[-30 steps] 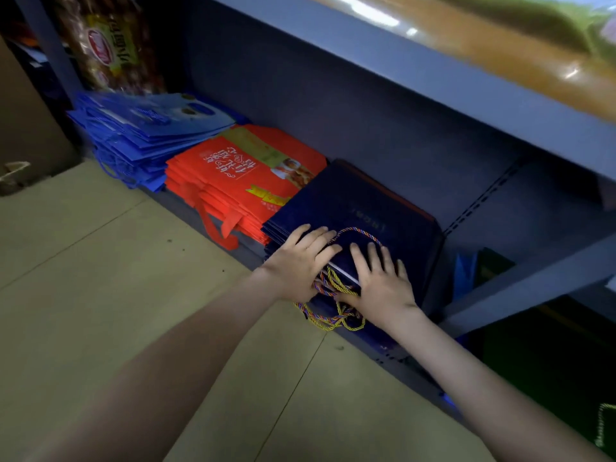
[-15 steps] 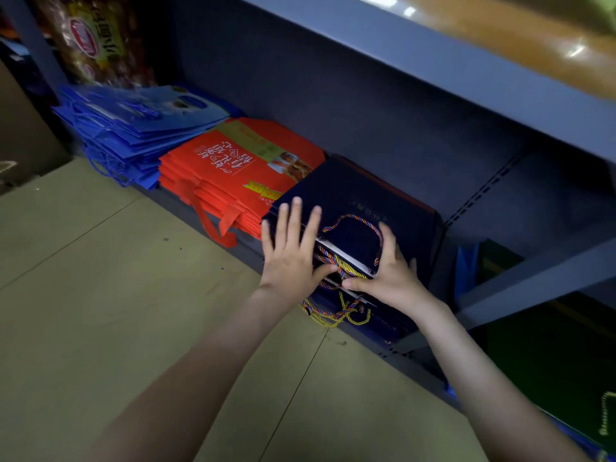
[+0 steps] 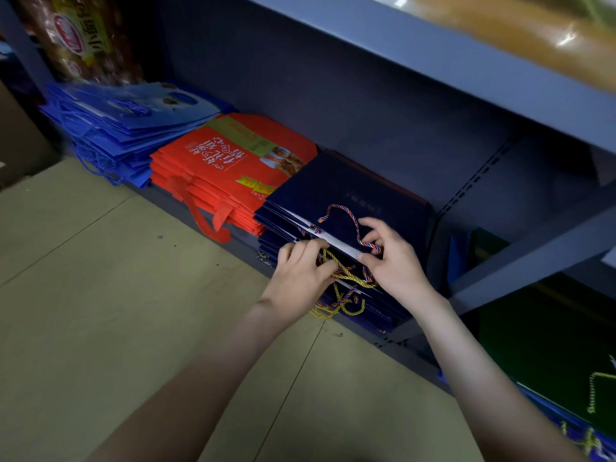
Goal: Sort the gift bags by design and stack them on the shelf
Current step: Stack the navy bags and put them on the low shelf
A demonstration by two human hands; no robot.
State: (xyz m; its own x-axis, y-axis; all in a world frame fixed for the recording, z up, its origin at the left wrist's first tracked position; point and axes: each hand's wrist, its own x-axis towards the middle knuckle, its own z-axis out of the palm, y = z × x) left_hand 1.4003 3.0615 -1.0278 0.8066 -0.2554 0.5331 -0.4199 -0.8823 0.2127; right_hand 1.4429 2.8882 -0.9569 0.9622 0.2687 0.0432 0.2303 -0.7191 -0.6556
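Note:
Three flat stacks of gift bags lie side by side on the bottom shelf [image 3: 520,258]: bright blue bags [image 3: 126,121] at the left, red bags [image 3: 230,168] with white lettering in the middle, and navy bags [image 3: 350,195] at the right. Both hands work at the front edge of the navy stack. My left hand [image 3: 300,275] curls its fingers into the tangled yellow and multicoloured cord handles [image 3: 343,278]. My right hand [image 3: 393,258] pinches the cord loop [image 3: 340,215] of the top navy bag between thumb and fingers.
A tan floor [image 3: 116,311] lies in front of the shelf. An upper shelf board [image 3: 433,55] overhangs the stacks. A snack package [image 3: 80,38] stands behind the blue stack. Dark green bags with cord handles [image 3: 566,361] lie at the lower right.
Both hands went from lying flat on the navy stack to fingering its cord handles. My left hand curled into the cords, and my right hand took a pinch on the top loop.

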